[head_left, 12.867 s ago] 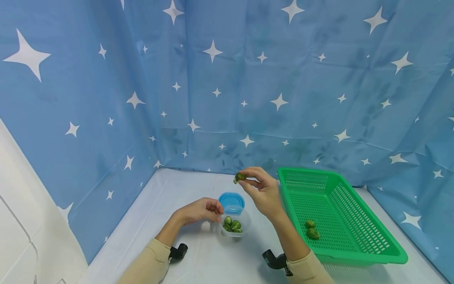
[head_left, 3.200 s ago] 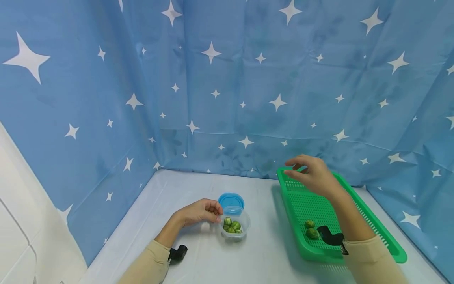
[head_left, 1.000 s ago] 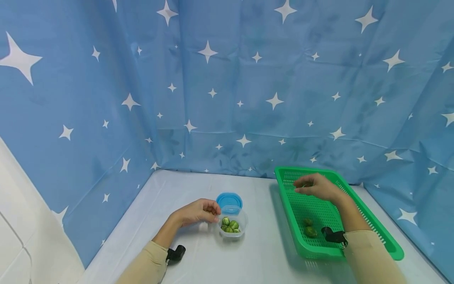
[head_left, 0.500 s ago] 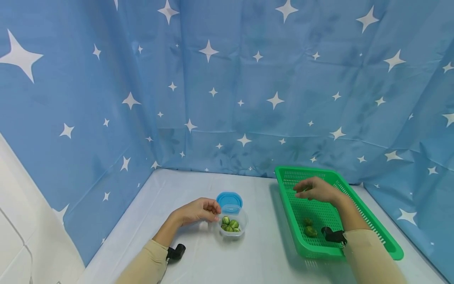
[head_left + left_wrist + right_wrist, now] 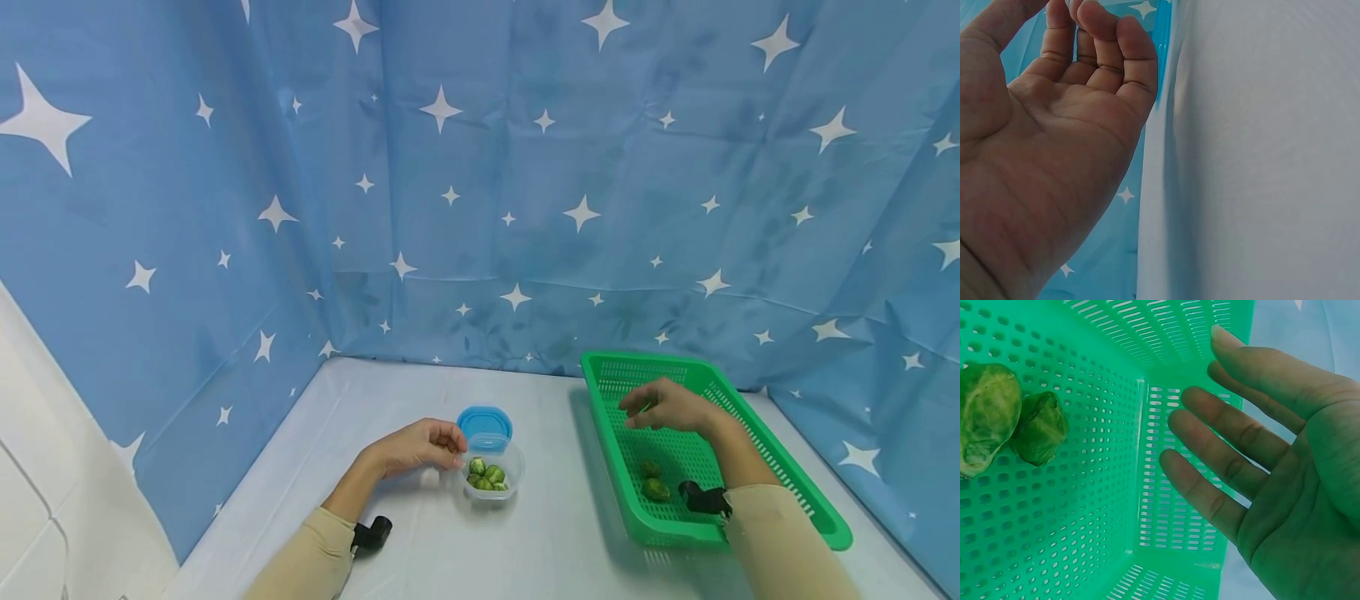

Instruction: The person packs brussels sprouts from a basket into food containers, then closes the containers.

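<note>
At the left rim of a small clear plastic container (image 5: 510,492), my left hand (image 5: 420,446) has its thumb and curled fingers on the edge. Several green Brussels sprouts (image 5: 493,474) lie inside the container. In the left wrist view my left hand (image 5: 1066,137) shows its palm, with the thumb and index tips cut off at the top. My right hand (image 5: 671,407) is over the green basket (image 5: 652,533), fingers loosely spread and holding nothing. Two more sprouts (image 5: 1040,428) sit side by side on the basket floor, apart from my right fingertips (image 5: 1172,459).
A blue lid (image 5: 484,423) lies just behind the container on the white table (image 5: 555,517). The basket has raised, slotted walls around the right hand. A blue curtain with white stars (image 5: 480,208) hangs along the back and left side.
Earlier my right hand pinched a sprout near the container; it then moved right, emptied, and has lowered into the basket. The container holds more sprouts than at first. My left hand stays put.
</note>
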Available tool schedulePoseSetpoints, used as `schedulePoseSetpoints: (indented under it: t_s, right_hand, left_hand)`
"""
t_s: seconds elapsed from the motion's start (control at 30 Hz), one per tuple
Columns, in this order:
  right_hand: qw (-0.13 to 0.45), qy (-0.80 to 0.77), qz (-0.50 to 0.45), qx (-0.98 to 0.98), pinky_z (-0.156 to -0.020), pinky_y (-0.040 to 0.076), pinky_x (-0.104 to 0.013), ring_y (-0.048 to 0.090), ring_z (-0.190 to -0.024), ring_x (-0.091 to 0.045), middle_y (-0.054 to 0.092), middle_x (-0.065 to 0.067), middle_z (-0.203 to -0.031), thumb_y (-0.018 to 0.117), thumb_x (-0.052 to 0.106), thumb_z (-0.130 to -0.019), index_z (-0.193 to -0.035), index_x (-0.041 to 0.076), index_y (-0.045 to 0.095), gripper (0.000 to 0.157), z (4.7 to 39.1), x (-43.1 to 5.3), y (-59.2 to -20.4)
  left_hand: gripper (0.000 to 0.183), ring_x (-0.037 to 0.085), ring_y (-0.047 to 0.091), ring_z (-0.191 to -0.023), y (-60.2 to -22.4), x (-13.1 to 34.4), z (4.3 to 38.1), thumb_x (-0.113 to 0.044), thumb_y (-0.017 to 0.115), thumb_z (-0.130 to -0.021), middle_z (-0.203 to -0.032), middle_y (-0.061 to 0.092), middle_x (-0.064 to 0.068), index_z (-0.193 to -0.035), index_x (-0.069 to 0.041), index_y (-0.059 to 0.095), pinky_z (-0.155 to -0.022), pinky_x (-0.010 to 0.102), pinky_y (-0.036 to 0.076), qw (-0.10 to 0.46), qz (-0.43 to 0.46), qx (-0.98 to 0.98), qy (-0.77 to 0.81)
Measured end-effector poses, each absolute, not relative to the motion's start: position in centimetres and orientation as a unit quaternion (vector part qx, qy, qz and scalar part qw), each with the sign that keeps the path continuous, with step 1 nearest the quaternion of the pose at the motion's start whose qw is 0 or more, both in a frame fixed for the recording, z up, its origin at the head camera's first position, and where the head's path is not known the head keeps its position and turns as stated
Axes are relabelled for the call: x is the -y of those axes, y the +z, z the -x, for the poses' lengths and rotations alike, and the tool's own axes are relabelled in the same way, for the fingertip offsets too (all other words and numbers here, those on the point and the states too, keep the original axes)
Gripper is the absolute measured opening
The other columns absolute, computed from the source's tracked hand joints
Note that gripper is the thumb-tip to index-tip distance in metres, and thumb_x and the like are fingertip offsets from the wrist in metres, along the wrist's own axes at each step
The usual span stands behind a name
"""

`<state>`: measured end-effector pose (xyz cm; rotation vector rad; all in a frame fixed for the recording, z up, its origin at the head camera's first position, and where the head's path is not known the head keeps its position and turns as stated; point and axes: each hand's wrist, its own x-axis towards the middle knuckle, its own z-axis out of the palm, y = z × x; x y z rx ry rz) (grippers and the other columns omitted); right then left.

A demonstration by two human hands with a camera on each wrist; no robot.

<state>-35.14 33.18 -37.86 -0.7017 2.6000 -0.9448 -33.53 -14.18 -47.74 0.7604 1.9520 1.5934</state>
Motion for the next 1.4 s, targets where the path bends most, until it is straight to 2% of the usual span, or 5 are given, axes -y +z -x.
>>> schedulePoseSetpoints:
  t_s: [0.37, 0.57, 0.77, 1.23, 1.4]
  right_hand:
    - [0.146, -0.314, 0.249, -0.905, -0.083, 0.059, -0.051, 0.067, -0.112, -0.042, 0.068, -0.029, -0.125, 0.075, 0.016, -0.095, -0.129, -0.005, 0.068, 0.040, 35.28, -33.16, -37.89]
    - [0.157, -0.317, 0.238, -0.905, -0.083, 0.059, -0.051, 0.069, -0.110, -0.037, 0.068, -0.029, -0.126, 0.077, 0.014, -0.094, -0.128, -0.005, 0.068, 0.040, 35.21, -33.01, -37.76]
    - [0.193, -0.329, 0.212, -0.900, -0.081, 0.060, -0.052, 0.070, -0.100, -0.028, 0.072, -0.020, -0.114, 0.080, 0.010, -0.090, -0.113, -0.003, 0.073, 0.027, 35.03, -32.75, -37.80]
    - [0.242, -0.301, 0.169, -0.907, -0.075, 0.060, -0.052, 0.068, -0.093, -0.026, 0.072, -0.012, -0.104, 0.080, 0.000, -0.085, -0.104, 0.001, 0.074, 0.020, 34.41, -32.62, -38.32]
    - [0.252, -0.285, 0.147, -0.913, -0.077, 0.061, -0.051, 0.069, -0.094, -0.024, 0.072, -0.009, -0.102, 0.080, -0.003, -0.085, -0.101, 0.001, 0.073, 0.018, 34.28, -32.38, -38.54]
  left_hand:
    - [0.039, 0.015, 0.057, -0.083, -47.75, 14.27, 33.55, -0.011, 0.077, -0.092, -0.097, 0.067, 0.000, -0.119, 0.013, 0.061, -0.079, 0.033, 0.049, 0.252, -0.283, -0.717, 0.585]
    - [0.041, 0.014, 0.058, -0.084, -47.71, 14.28, 33.57, -0.012, 0.077, -0.092, -0.097, 0.067, 0.000, -0.119, 0.013, 0.060, -0.079, 0.032, 0.049, 0.254, -0.280, -0.718, 0.584]
    - [0.036, 0.014, 0.057, -0.084, -47.63, 14.31, 33.44, -0.011, 0.077, -0.092, -0.097, 0.066, 0.000, -0.117, 0.010, 0.062, -0.078, 0.031, 0.050, 0.252, -0.277, -0.717, 0.588]
    - [0.040, 0.013, 0.057, -0.083, -47.94, 14.23, 33.38, -0.011, 0.077, -0.093, -0.097, 0.066, -0.001, -0.119, 0.013, 0.060, -0.078, 0.032, 0.049, 0.254, -0.281, -0.717, 0.585]
    - [0.041, 0.013, 0.058, -0.083, -47.97, 14.26, 33.47, -0.012, 0.077, -0.092, -0.097, 0.066, -0.001, -0.119, 0.014, 0.060, -0.078, 0.031, 0.049, 0.251, -0.281, -0.718, 0.586]
